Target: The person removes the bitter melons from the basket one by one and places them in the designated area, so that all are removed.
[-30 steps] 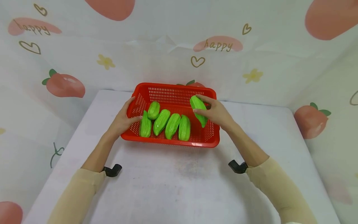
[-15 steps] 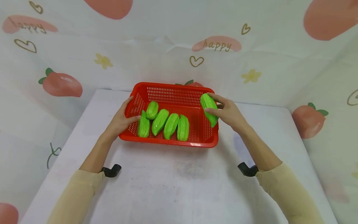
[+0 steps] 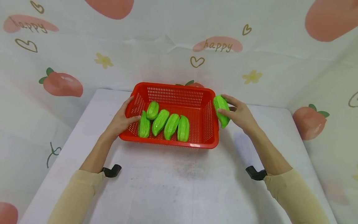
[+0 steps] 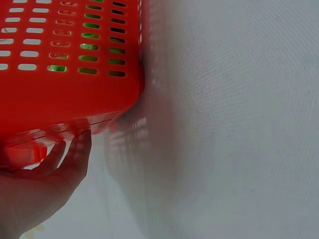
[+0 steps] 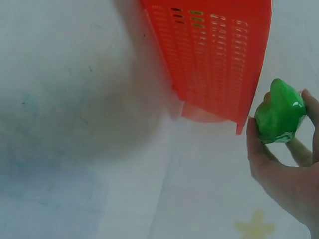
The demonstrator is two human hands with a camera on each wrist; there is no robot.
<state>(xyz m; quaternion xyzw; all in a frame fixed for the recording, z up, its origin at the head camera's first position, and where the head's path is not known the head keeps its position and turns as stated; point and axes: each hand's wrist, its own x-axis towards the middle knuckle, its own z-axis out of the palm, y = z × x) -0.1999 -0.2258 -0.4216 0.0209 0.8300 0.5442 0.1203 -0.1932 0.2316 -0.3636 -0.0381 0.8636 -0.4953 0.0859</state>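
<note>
A red slotted basket [image 3: 204,145] holds several green ridged vegetables [image 3: 169,126], most of them side by side along its left and middle. The left hand [image 3: 121,119] grips the basket's left end, thumb over the rim; in the left wrist view its fingers [image 4: 75,154] lie against the outer wall [image 4: 65,99]. Another green vegetable [image 3: 221,111] is pinched between the thumb and fingers of the right hand [image 3: 240,115], just outside the basket's right rim. The right wrist view shows this vegetable [image 5: 280,113] in the hand [image 5: 289,179] beside the basket wall [image 5: 214,59].
The basket stands near the back of a white table [image 3: 156,186]. Behind it hangs a pale cloth [image 3: 167,56] printed with fruit, hearts and flowers. Black pieces [image 3: 112,170] stick out at both wrists.
The right hand has moved to the right with its vegetable, from above the basket's inside to beyond its right rim. The left hand has kept its place on the basket.
</note>
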